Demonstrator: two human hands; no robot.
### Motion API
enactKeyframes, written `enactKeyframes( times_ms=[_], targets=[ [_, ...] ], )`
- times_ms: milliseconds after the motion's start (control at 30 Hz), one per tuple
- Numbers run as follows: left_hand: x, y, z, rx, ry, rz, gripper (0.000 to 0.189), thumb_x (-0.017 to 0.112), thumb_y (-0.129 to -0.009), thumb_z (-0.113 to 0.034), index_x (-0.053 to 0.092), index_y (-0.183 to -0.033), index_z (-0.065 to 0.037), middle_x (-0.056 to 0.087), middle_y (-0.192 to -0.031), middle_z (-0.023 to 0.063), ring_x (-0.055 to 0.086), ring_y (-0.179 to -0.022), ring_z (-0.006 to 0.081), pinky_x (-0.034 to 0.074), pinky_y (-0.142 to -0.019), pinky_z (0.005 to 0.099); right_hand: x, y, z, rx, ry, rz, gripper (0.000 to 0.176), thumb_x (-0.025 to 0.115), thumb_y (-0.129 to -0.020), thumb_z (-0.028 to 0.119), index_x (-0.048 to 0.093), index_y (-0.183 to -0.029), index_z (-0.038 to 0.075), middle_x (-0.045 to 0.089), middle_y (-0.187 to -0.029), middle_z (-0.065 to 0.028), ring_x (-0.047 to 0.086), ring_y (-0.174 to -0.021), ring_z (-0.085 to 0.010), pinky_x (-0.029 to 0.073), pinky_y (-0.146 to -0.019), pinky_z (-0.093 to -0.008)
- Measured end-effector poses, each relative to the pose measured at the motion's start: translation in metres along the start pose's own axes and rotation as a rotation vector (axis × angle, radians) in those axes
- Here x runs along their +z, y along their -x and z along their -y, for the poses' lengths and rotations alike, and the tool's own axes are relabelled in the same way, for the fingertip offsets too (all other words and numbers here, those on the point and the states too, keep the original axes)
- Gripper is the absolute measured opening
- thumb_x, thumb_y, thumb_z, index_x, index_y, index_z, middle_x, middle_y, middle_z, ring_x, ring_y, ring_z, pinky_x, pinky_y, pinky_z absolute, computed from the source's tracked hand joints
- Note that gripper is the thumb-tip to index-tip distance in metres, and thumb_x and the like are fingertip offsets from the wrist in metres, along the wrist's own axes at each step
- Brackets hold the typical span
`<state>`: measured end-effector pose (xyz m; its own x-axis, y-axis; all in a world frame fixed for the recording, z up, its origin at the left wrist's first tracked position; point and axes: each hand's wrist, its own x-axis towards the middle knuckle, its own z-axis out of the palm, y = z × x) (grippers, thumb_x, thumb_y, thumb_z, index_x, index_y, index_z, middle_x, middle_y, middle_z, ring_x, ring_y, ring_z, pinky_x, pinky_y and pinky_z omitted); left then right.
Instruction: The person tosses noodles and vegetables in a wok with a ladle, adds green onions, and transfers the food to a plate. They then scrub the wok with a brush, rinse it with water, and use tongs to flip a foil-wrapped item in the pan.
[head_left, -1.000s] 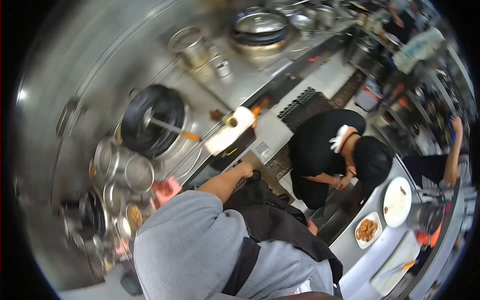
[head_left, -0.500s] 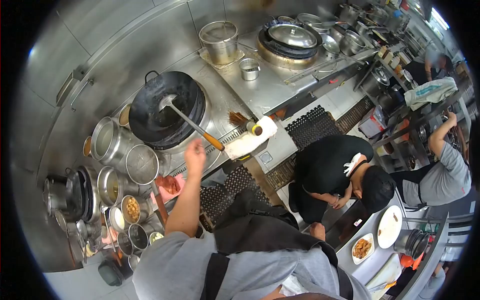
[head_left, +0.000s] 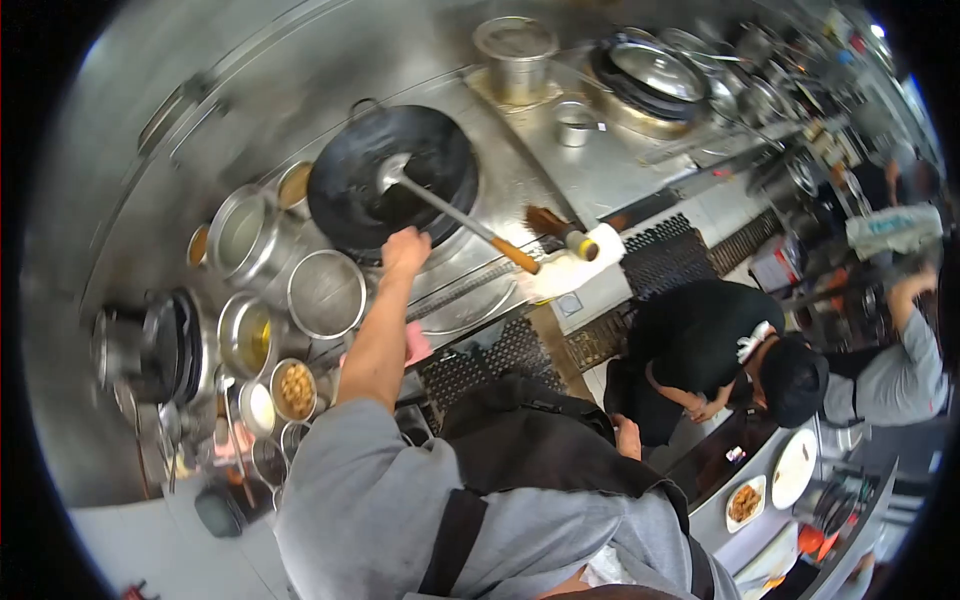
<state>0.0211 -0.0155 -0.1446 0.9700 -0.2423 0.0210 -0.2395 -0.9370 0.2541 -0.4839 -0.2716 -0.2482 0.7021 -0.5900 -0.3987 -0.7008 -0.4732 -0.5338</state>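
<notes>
A black wok (head_left: pixel 455 150) sits on the stove with a ladle (head_left: pixel 440 203) lying in it, its wooden handle sticking out over the near side. My left hand (head_left: pixel 407 250) is closed at the wok's near rim, knuckles up; whatever its fingers grip is hidden. My right hand (head_left: pixel 627 437) hangs low beside the dark apron, partly hidden, and its fingers are unclear. A round strainer (head_left: pixel 327 294) rests left of my left forearm. A brush (head_left: pixel 550 222) and a white cloth (head_left: pixel 572 273) lie right of the ladle handle.
At the left stand metal pots (head_left: pixel 245 235) and a bowl of yellowish pieces (head_left: pixel 296 390). A lidded wok (head_left: pixel 655 72) is at the back. A co-worker in black (head_left: pixel 700 330) bends close on the right, near a counter with a plate (head_left: pixel 795 470). Another person in grey stands beyond.
My left hand has moved from beside the ladle's handle end to the wok's near rim, and its fingers have closed. The whole view has shifted, placing the wok further right.
</notes>
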Motion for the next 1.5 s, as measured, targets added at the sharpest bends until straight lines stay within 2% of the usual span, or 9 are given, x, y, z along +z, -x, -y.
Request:
enactKeyframes(
  times_ms=[167,400,567,633,767,933,1000,1300,1500],
  targets=[
    [-0.006,0.025,0.007,0.137,0.215,-0.334,0.022,0.059,-0.081,-0.023,0.060,-0.073,-0.002,0.065,-0.075,0.0177,0.064,-0.071,0.0350,0.049,-0.070,0.0452,0.011,0.016,-0.052,0.177,0.159,0.044,0.023,0.060,-0.074,0.017,0.069,-0.091,0.003,0.066,-0.085,-0.0210,0.064,-0.085,-0.0358,0.050,-0.078,-0.0424],
    [0.024,0.017,0.014,0.164,0.174,-0.402,0.020,0.058,-0.080,-0.021,0.060,-0.074,-0.003,0.064,-0.073,0.0160,0.062,-0.072,0.0332,0.047,-0.074,0.0440,-0.013,-0.001,-0.033,0.243,0.176,-0.014,0.024,0.060,-0.075,0.019,0.069,-0.092,0.004,0.065,-0.089,-0.0207,0.064,-0.089,-0.0349,0.050,-0.080,-0.0407],
    [0.013,0.032,0.004,0.140,0.302,-0.418,0.011,0.060,-0.075,-0.009,0.059,-0.082,-0.001,0.062,-0.085,0.0160,0.060,-0.083,0.0332,0.044,-0.079,0.0431,-0.020,-0.022,0.016,0.155,0.039,-0.023,0.026,0.060,-0.078,0.017,0.067,-0.098,0.001,0.066,-0.094,-0.0193,0.063,-0.093,-0.0325,0.049,-0.082,-0.0383],
    [-0.004,0.059,-0.013,0.197,0.567,-0.703,0.018,0.058,-0.070,0.001,0.056,-0.088,0.000,0.058,-0.096,0.0170,0.057,-0.091,0.0338,0.043,-0.085,0.0415,-0.025,-0.024,0.044,0.093,0.031,-0.028,0.026,0.062,-0.078,0.014,0.066,-0.100,0.001,0.066,-0.095,-0.0187,0.064,-0.093,-0.0323,0.049,-0.081,-0.0367],
    [0.013,0.125,-0.037,0.259,0.800,-0.480,0.022,0.055,-0.072,0.003,0.056,-0.094,-0.001,0.058,-0.100,0.0169,0.057,-0.097,0.0322,0.045,-0.088,0.0375,-0.017,-0.028,0.039,0.068,0.011,-0.016,0.026,0.062,-0.078,0.016,0.066,-0.099,0.001,0.067,-0.093,-0.0178,0.064,-0.092,-0.0319,0.049,-0.080,-0.0364],
    [0.054,0.168,-0.042,0.261,0.946,0.249,0.024,0.059,-0.075,-0.006,0.060,-0.099,-0.003,0.066,-0.086,0.0140,0.064,-0.079,0.0300,0.051,-0.071,0.0363,-0.012,-0.030,0.002,0.063,0.185,0.016,0.022,0.061,-0.077,0.017,0.068,-0.092,0.003,0.066,-0.089,-0.0189,0.065,-0.088,-0.0319,0.050,-0.080,-0.0389],
    [0.049,0.166,-0.041,0.407,0.686,0.611,0.027,0.061,-0.074,-0.011,0.061,-0.100,-0.004,0.066,-0.088,0.0136,0.064,-0.081,0.0298,0.051,-0.072,0.0371,-0.016,-0.029,-0.005,0.070,0.175,0.005,0.021,0.061,-0.077,0.017,0.069,-0.089,0.003,0.066,-0.088,-0.0199,0.064,-0.087,-0.0334,0.051,-0.079,-0.0405],
    [0.029,0.134,-0.059,0.317,0.538,0.558,0.034,0.062,-0.077,-0.018,0.060,-0.109,-0.005,0.067,-0.090,0.0133,0.065,-0.082,0.0249,0.051,-0.076,0.0346,-0.016,-0.035,0.006,0.109,0.065,-0.090,0.021,0.058,-0.076,0.018,0.068,-0.089,0.006,0.065,-0.086,-0.0195,0.063,-0.087,-0.0355,0.050,-0.080,-0.0420],
    [0.030,0.158,-0.115,0.475,0.575,0.772,0.034,0.063,-0.078,-0.014,0.060,-0.110,-0.003,0.066,-0.092,0.0115,0.064,-0.085,0.0226,0.050,-0.078,0.0328,-0.002,-0.019,-0.006,0.176,0.058,-0.050,0.025,0.060,-0.076,0.022,0.068,-0.093,0.005,0.066,-0.089,-0.0178,0.063,-0.088,-0.0342,0.049,-0.082,-0.0402]
  ],
)
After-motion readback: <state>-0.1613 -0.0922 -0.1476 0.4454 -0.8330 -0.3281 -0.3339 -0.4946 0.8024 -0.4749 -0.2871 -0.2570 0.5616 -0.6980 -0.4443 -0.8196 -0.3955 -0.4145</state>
